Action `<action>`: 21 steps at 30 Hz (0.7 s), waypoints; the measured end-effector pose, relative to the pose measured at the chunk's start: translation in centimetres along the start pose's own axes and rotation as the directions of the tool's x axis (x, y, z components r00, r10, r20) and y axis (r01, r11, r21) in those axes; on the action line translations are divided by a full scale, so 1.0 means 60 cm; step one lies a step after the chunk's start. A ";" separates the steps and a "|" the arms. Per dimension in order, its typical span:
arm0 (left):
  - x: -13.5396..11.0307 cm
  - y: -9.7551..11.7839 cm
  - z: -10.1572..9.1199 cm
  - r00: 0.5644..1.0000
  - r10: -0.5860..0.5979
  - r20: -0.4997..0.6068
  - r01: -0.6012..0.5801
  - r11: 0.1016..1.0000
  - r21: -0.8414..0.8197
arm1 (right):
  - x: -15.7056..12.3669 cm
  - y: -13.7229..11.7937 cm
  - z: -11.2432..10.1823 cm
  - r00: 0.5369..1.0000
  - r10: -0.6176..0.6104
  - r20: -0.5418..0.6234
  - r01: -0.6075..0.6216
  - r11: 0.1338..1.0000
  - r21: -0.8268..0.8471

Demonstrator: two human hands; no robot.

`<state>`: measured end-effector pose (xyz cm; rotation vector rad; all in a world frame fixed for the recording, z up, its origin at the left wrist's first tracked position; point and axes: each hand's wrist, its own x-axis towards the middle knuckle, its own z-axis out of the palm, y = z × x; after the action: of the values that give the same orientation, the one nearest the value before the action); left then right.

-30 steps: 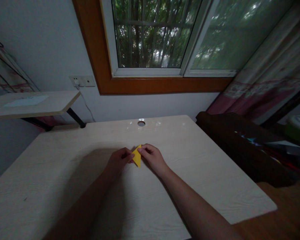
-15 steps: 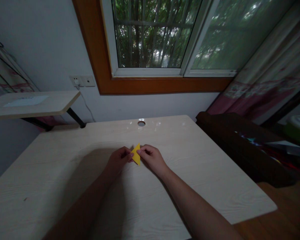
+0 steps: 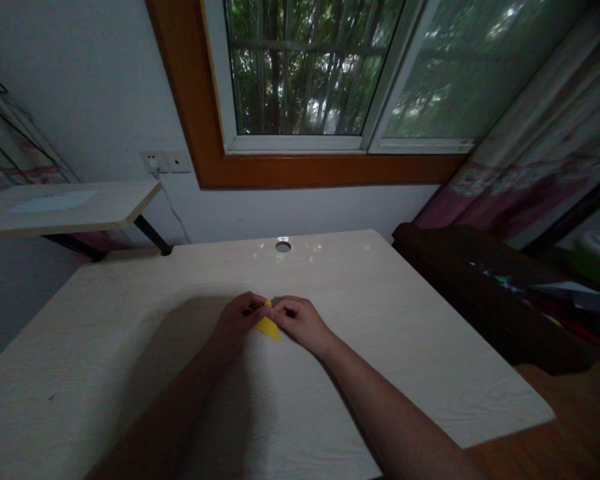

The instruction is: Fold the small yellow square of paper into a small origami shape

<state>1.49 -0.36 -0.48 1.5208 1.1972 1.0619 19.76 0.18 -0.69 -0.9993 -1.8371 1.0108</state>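
A small piece of folded yellow paper (image 3: 269, 327) is pinched between my two hands, just over the middle of the desk. My left hand (image 3: 240, 318) is closed on its left side, the thumb lying across the paper's upper part. The fingertips of my right hand (image 3: 299, 320) pinch the upper right edge, close against the left thumb. A pointed corner of the paper sticks out below the fingers, toward the lower right. The fingers cover the upper part of the sheet, so its folds there are hidden.
The pale wooden desk (image 3: 410, 340) has a round cable hole (image 3: 283, 247) near its back edge. A raised shelf (image 3: 80, 213) on black legs stands at the left. Beyond the right edge is a dark wooden piece of furniture (image 3: 445, 267) with assorted items.
The yellow paper has turned and tilted, its free corner now pointing lower right. My right fingers have shifted slightly left, up against the left thumb.
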 end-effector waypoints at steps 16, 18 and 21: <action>0.001 0.011 -0.006 0.982 -0.047 -0.182 0.033 0.997 -0.076 | 0.002 -0.010 -0.004 0.994 -0.042 -0.102 0.037 0.998 -0.049; 0.000 0.011 -0.007 0.978 -0.046 -0.203 0.027 0.995 -0.095 | 0.002 -0.012 -0.005 0.992 -0.047 -0.119 0.041 0.998 -0.052; 0.000 0.011 -0.009 0.966 -0.046 -0.253 0.014 0.992 -0.127 | 0.002 -0.013 -0.006 0.988 -0.056 -0.141 0.050 0.998 -0.050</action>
<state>1.09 -0.35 0.31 1.2932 1.2982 1.3181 19.84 0.07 0.17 -1.0178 -1.7669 0.8470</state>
